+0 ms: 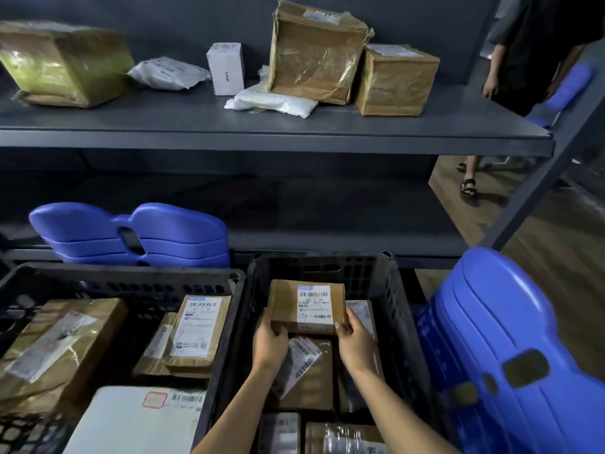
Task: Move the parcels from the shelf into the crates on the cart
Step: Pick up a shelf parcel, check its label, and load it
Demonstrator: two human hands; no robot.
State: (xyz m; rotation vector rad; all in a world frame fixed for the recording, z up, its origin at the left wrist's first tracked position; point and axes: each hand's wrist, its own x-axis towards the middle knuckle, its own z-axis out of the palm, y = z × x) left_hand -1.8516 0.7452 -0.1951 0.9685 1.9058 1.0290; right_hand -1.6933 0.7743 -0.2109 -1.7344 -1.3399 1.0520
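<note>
A small brown cardboard parcel (284,304) with a white barcode label sits low inside the right black crate (397,309). My left hand (269,344) grips its near left corner and my right hand (355,347) grips its near right edge. Other brown parcels lie beneath it in that crate. The left black crate (131,278) holds several brown parcels and a white one (131,417). On the grey shelf (262,136) above stand a big taped box (62,63), two brown boxes (314,57) (393,81), a white carton (226,68) and two white poly bags (167,73) (273,101).
Blue plastic lids (131,234) are stacked on the lower shelf behind the left crate. More blue lids (510,355) lean at the right of the right crate. A person in dark clothes and sandals (523,60) stands beyond the shelf's right post (556,152).
</note>
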